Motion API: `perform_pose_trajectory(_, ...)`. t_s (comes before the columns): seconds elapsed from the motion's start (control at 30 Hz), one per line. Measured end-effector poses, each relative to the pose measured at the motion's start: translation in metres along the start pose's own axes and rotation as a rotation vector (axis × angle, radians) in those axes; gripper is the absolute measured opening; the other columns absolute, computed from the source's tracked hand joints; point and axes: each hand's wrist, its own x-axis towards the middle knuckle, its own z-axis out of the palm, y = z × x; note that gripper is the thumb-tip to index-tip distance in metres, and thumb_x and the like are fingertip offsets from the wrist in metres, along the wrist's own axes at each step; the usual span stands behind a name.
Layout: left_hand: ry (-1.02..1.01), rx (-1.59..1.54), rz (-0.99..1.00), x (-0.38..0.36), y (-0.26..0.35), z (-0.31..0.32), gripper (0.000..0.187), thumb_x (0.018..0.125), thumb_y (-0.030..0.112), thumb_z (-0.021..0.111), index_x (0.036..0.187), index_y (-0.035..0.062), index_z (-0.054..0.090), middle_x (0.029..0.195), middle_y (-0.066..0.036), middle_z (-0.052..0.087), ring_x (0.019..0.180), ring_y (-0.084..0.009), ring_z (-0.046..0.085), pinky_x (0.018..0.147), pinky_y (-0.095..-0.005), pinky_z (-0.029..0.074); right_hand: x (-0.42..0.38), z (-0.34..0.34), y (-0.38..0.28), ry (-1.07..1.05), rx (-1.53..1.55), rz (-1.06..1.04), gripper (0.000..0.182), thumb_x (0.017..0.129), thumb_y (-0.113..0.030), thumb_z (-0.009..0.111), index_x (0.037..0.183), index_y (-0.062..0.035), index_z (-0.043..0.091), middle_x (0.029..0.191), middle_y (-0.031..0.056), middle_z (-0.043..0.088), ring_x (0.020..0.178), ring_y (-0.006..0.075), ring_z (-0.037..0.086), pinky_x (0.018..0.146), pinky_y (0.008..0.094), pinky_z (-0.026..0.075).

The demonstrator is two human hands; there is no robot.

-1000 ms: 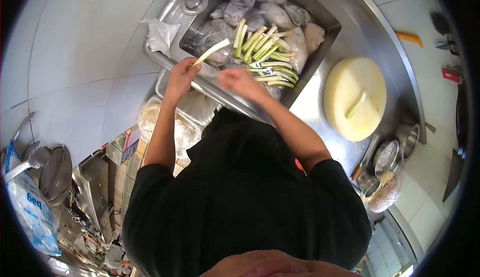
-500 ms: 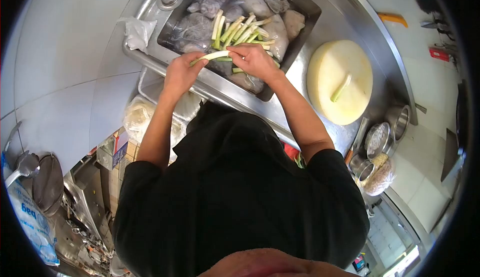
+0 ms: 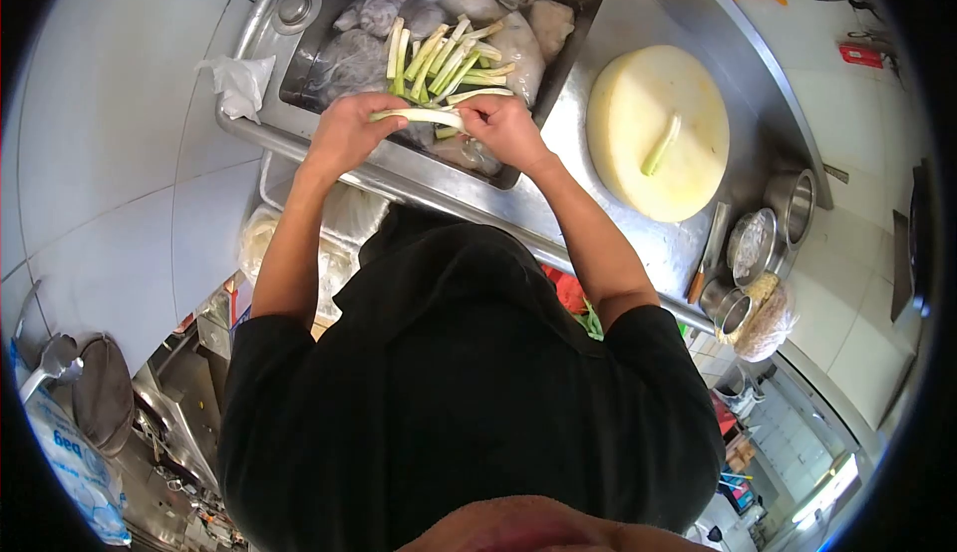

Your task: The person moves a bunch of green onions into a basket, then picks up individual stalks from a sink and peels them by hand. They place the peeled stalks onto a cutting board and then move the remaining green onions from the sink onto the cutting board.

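Observation:
A pale scallion stalk (image 3: 427,115), greenish toward its left end, is stretched between my two hands above the sink's near edge. My left hand (image 3: 343,135) pinches its left end between thumb and fingers. At the other end, my right hand (image 3: 506,133) grips the stalk with its fingertips. Just beyond my hands lies a loose pile of cut scallion stalks (image 3: 446,61), white and green. They rest on several plastic-bagged lumps (image 3: 363,65) filling the sink basin (image 3: 573,45); what the bags contain is hard to make out.
Right of the basin, a round cutting board (image 3: 638,93) carries a single scallion piece (image 3: 661,145). Beyond it are a knife (image 3: 710,253), metal bowls (image 3: 791,203) and a bagged item (image 3: 766,331). A crumpled white bag (image 3: 241,86) hangs on the sink's left rim.
The view has shifted, so the sink and board appear further left and up. My hands still hold the same stalk, now lying more level and slightly nearer to me.

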Motion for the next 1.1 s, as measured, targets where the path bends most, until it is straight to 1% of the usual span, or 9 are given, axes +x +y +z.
perform_pose_trajectory(0.17, 0.005, 0.038, 0.287, 0.006, -0.020, 0.014, 0.019, 0.075, 0.010, 0.076, 0.094, 0.0066, 0.073, 0.084, -0.009, 0.069, 0.076, -0.0241, 0.064, 0.072, -0.0341, 0.046, 0.000, -0.003, 0.035, -0.133, 0.721, 0.446, 0.017, 0.090, -0.006, 0.062, 0.099, 0.0072, 0.067, 0.089, 0.0120, 0.068, 0.070, 0.0171, 0.068, 0.061, 0.0285, 0.057)
perform_pose_trajectory(0.3, 0.093, -0.023, 0.299, -0.001, -0.026, 0.019, 0.022, 0.073, 0.007, 0.077, 0.094, 0.0064, 0.073, 0.086, -0.008, 0.069, 0.079, -0.0225, 0.064, 0.075, -0.0331, 0.045, -0.007, 0.010, 0.084, -0.166, 0.692, 0.597, 0.018, 0.089, -0.002, 0.058, 0.102, 0.0063, 0.067, 0.089, 0.0128, 0.068, 0.068, 0.0162, 0.066, 0.061, 0.0292, 0.056)
perform_pose_trajectory(0.4, 0.107, -0.017, 0.279, -0.002, -0.034, 0.012, 0.022, 0.072, 0.006, 0.077, 0.094, 0.0075, 0.073, 0.087, -0.006, 0.069, 0.083, -0.0222, 0.064, 0.078, -0.0327, 0.043, -0.021, 0.014, 0.108, -0.096, 0.368, 0.589, 0.023, 0.088, -0.001, 0.056, 0.107, 0.0046, 0.067, 0.086, 0.0120, 0.068, 0.068, 0.0154, 0.065, 0.063, 0.0281, 0.055)
perform_pose_trajectory(0.43, 0.108, 0.033, 0.273, -0.004, -0.034, 0.009, 0.022, 0.072, 0.007, 0.077, 0.093, 0.0081, 0.073, 0.088, -0.006, 0.069, 0.084, -0.0223, 0.064, 0.079, -0.0327, 0.042, -0.023, 0.005, 0.094, -0.175, -0.078, 0.379, 0.027, 0.092, -0.010, 0.059, 0.115, 0.0031, 0.063, 0.093, 0.0125, 0.068, 0.081, 0.0174, 0.068, 0.075, 0.0291, 0.055)
perform_pose_trajectory(0.53, 0.140, 0.254, 0.300, -0.008, -0.026, 0.007, 0.022, 0.071, 0.007, 0.076, 0.093, 0.0094, 0.072, 0.089, -0.004, 0.069, 0.087, -0.0222, 0.064, 0.079, -0.0324, 0.041, -0.018, 0.004, 0.060, 0.016, 0.137, 0.317, 0.029, 0.092, -0.013, 0.060, 0.117, 0.0017, 0.063, 0.094, 0.0121, 0.068, 0.085, 0.0185, 0.068, 0.079, 0.0300, 0.055)
perform_pose_trajectory(0.63, 0.179, 0.389, 0.396, -0.007, -0.023, 0.013, 0.020, 0.071, 0.008, 0.076, 0.091, 0.0121, 0.071, 0.087, -0.001, 0.068, 0.087, -0.0214, 0.063, 0.077, -0.0359, 0.041, -0.012, 0.002, 0.016, 0.029, 0.783, 0.444, 0.029, 0.090, -0.010, 0.058, 0.114, 0.0043, 0.064, 0.085, 0.0091, 0.068, 0.074, 0.0131, 0.066, 0.067, 0.0264, 0.053)
perform_pose_trajectory(0.83, 0.170, 0.288, 0.339, -0.013, -0.021, 0.028, 0.020, 0.070, 0.008, 0.075, 0.089, 0.0123, 0.072, 0.087, -0.002, 0.068, 0.087, -0.0231, 0.063, 0.075, -0.0359, 0.042, -0.010, 0.010, 0.035, -0.032, 0.530, 0.381, 0.028, 0.090, -0.016, 0.059, 0.109, 0.0031, 0.067, 0.079, 0.0076, 0.069, 0.066, 0.0128, 0.065, 0.062, 0.0251, 0.052)
perform_pose_trajectory(0.93, 0.103, 0.358, 0.354, -0.018, -0.020, 0.023, 0.020, 0.070, 0.007, 0.075, 0.089, 0.0123, 0.072, 0.087, -0.003, 0.068, 0.085, -0.0236, 0.063, 0.075, -0.0357, 0.043, -0.018, 0.003, 0.028, -0.193, 0.061, 0.147, 0.024, 0.086, -0.017, 0.059, 0.101, -0.0015, 0.071, 0.070, 0.0066, 0.068, 0.061, 0.0125, 0.062, 0.058, 0.0276, 0.050)
perform_pose_trajectory(1.1, -0.033, 0.280, 0.293, -0.016, -0.021, 0.006, 0.022, 0.071, 0.006, 0.075, 0.093, 0.0106, 0.072, 0.085, -0.004, 0.066, 0.086, -0.0228, 0.061, 0.080, -0.0346, 0.040, -0.020, 0.006, 0.016, -0.358, -0.067, 0.030, 0.021, 0.083, -0.019, 0.058, 0.082, -0.0039, 0.073, 0.067, 0.0052, 0.068, 0.057, 0.0124, 0.058, 0.056, 0.0300, 0.046)
